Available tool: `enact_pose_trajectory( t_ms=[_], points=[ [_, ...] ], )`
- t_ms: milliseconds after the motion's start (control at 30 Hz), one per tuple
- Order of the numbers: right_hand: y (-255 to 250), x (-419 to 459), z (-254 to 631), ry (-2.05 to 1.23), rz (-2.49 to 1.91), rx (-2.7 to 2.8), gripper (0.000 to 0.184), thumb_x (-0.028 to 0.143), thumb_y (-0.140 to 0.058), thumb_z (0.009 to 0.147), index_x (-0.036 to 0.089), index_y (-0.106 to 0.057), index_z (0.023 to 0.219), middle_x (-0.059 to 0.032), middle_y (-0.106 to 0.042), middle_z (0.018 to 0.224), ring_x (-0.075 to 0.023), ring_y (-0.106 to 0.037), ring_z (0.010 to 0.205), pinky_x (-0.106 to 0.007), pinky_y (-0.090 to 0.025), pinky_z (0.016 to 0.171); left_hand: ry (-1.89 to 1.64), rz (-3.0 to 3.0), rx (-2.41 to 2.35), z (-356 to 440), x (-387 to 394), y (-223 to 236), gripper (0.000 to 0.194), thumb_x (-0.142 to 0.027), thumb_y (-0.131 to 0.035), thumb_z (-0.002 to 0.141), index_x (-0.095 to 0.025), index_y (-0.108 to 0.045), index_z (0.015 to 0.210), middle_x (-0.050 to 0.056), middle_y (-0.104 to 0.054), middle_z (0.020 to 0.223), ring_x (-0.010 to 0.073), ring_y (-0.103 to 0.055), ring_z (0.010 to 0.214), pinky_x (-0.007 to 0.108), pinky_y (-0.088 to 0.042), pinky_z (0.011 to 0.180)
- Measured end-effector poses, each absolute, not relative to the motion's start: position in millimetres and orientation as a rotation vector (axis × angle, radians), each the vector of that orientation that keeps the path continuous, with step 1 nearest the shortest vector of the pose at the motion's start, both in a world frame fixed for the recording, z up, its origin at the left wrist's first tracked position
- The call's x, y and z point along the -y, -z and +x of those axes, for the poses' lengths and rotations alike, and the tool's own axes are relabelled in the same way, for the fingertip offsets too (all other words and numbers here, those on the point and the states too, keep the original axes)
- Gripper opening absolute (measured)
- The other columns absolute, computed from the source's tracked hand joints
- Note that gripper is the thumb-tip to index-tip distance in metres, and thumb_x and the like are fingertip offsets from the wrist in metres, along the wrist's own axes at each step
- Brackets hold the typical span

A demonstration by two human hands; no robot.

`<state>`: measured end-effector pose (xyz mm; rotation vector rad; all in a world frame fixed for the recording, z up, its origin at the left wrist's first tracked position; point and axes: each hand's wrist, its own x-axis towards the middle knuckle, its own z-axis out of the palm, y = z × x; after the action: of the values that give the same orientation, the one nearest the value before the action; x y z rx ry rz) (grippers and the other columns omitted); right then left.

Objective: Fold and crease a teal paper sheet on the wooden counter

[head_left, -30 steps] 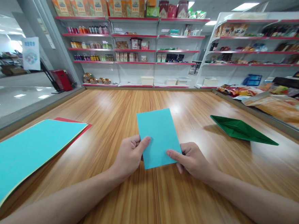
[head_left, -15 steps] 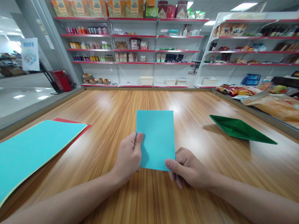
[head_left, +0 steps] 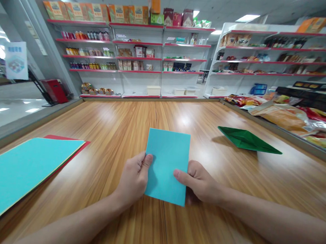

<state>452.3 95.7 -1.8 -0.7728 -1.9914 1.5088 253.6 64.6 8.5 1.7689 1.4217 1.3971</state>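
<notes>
A light-blue paper rectangle (head_left: 167, 163) is held up over the wooden table (head_left: 129, 123), facing me and tilted a little. My left hand (head_left: 135, 176) pinches its left edge, thumb in front and fingers curled behind. On the right edge, my right hand (head_left: 200, 182) grips it the same way, the thumb lying flat across the front. The paper's back side and the fingertips behind it are hidden. Off to the right rests a folded green paper boat-like shape (head_left: 247, 139), touched by neither hand.
At the left lies a stack of coloured sheets (head_left: 28, 168), light blue on top with yellow, green and red edges showing. Packaged snacks (head_left: 288, 117) sit beyond the table's right edge. Store shelves (head_left: 135, 71) with goods stand behind the table.
The blue paper has tilted, its lower right corner reaching further down. My right hand now holds higher along its edge. The whole view has shifted slightly to the right.
</notes>
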Motion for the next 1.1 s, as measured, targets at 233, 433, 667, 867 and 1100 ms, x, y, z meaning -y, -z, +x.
enact_pose_trajectory(
  t_ms=[233, 433, 667, 867, 1100],
  points=[
    [-2.2, -87.8, 442.4, -1.569, -0.819, 2.04, 0.063, 0.066, -0.041, 0.084, 0.013, -0.048, 0.05, -0.0005, -0.047, 0.038, -0.006, -0.043, 0.029, -0.013, -0.029, 0.028, -1.284, 1.639, -1.605, 252.6, -79.8, -4.3, 0.051, -0.056, -0.039, 0.087, -0.018, -0.033, 0.055, -0.002, -0.032, 0.053, 0.0104, -0.03, 0.049, 0.023, -0.021, 0.045],
    [0.8, -85.7, 440.7, -1.554, -0.903, 2.03, 0.065, 0.068, -0.042, 0.082, 0.013, -0.048, 0.049, -0.0014, -0.048, 0.039, -0.0059, -0.043, 0.03, -0.014, -0.026, 0.028, -1.281, 1.839, -1.685, 247.9, -88.1, -1.5, 0.052, -0.053, -0.032, 0.091, -0.017, -0.036, 0.054, 0.0, -0.041, 0.052, 0.0115, -0.036, 0.05, 0.024, -0.022, 0.048],
    [-0.8, -81.0, 440.2, -1.491, -0.812, 2.157, 0.064, 0.064, -0.039, 0.086, 0.013, -0.048, 0.049, -0.0003, -0.046, 0.039, -0.0051, -0.041, 0.031, -0.014, -0.027, 0.03, -1.304, 1.68, -1.597, 251.0, -85.7, -7.1, 0.052, -0.057, -0.037, 0.088, -0.019, -0.03, 0.054, -0.001, -0.033, 0.052, 0.011, -0.03, 0.048, 0.024, -0.02, 0.045],
    [-4.5, -72.4, 439.8, -1.541, -0.595, 2.265, 0.06, 0.056, -0.039, 0.09, 0.013, -0.047, 0.05, -0.0007, -0.047, 0.043, -0.0042, -0.042, 0.034, -0.013, -0.031, 0.033, -1.349, 1.726, -1.516, 254.8, -82.1, -13.4, 0.051, -0.056, -0.035, 0.089, -0.019, -0.027, 0.055, -0.002, -0.028, 0.053, 0.01, -0.027, 0.048, 0.024, -0.02, 0.044],
    [-8.6, -60.8, 440.1, -1.599, -0.496, 2.291, 0.054, 0.057, -0.038, 0.089, 0.014, -0.045, 0.057, -0.0006, -0.046, 0.048, -0.0046, -0.042, 0.037, -0.012, -0.031, 0.034, -1.275, 1.838, -1.484, 260.2, -75.7, -8.6, 0.05, -0.05, -0.028, 0.093, -0.018, -0.028, 0.055, -0.002, -0.029, 0.052, 0.0096, -0.028, 0.047, 0.024, -0.021, 0.046]
  ],
)
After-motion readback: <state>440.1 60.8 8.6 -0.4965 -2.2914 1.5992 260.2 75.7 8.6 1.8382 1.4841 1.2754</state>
